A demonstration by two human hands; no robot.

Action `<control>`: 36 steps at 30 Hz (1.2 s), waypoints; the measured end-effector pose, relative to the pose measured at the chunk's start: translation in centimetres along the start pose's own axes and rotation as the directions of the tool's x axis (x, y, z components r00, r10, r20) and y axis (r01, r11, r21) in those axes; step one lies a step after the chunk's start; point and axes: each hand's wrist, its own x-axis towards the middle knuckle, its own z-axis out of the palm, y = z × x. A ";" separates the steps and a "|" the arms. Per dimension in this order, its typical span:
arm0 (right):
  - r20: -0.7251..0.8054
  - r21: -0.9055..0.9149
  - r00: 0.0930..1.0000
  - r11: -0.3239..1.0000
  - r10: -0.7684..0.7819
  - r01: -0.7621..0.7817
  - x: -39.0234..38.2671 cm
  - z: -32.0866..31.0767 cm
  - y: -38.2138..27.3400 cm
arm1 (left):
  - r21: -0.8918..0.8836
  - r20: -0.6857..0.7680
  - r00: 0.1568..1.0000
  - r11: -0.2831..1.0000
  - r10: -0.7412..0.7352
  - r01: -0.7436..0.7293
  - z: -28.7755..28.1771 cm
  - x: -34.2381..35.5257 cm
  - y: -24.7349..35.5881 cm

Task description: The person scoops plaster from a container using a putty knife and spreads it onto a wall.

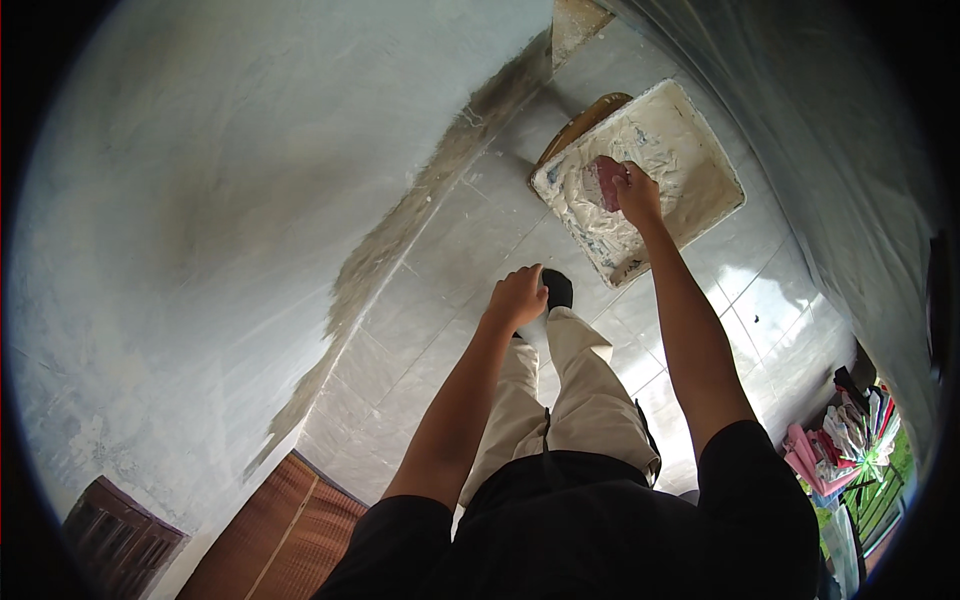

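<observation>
Ahead on the right stands a square, whitish tray (722,172) with cream-coloured putty (672,135) spread thickly over its inside. My right hand (639,193) reaches into the tray, its fingers closed on a flat reddish-brown scraper (608,182). The scraper's lower edge rests in or just above the putty; I cannot tell which. My left hand (519,298) hangs in front of my legs, above a dark shoe (558,289), with its fingers curled in. Whatever it may hold is hidden.
A grey wall (200,200) rises on the left, with a rough darker band along its base. Under the tray shows a brown rounded edge (580,125). Grey tiles (450,270) cover the floor. Pale sheeting (830,150) hangs at right, and coloured cloths (825,450) lie at lower right.
</observation>
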 end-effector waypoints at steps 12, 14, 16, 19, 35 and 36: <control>0.034 0.089 0.989 0.986 0.141 -0.143 0.9 1.7 0.6 | -0.017 -0.051 0.998 1.000 -0.024 0.023 1.3 -2.0 -2.2; 0.054 0.109 0.982 0.977 0.181 -0.186 1.2 1.7 2.0 | -0.026 -0.047 0.999 0.999 -0.021 0.019 1.4 -1.9 -2.0; 0.121 0.257 0.961 0.927 0.249 -0.272 1.2 1.4 2.6 | -0.038 -0.052 0.998 0.999 -0.022 0.020 1.6 -2.0 -1.9; 0.212 0.499 0.922 0.775 0.324 -0.388 0.2 0.3 1.5 | -0.038 -0.047 0.998 0.999 -0.037 0.035 1.2 -2.5 -2.3; 0.022 0.351 1.000 0.936 -0.005 -0.003 -3.0 -7.2 -1.8 | -0.062 -0.206 0.978 0.998 -0.045 0.033 -3.2 -6.0 -2.2; -0.023 0.191 0.998 0.980 -0.057 0.060 -3.0 -7.0 -1.9 | -0.058 -0.209 0.977 0.998 -0.042 0.031 -3.4 -6.1 -2.2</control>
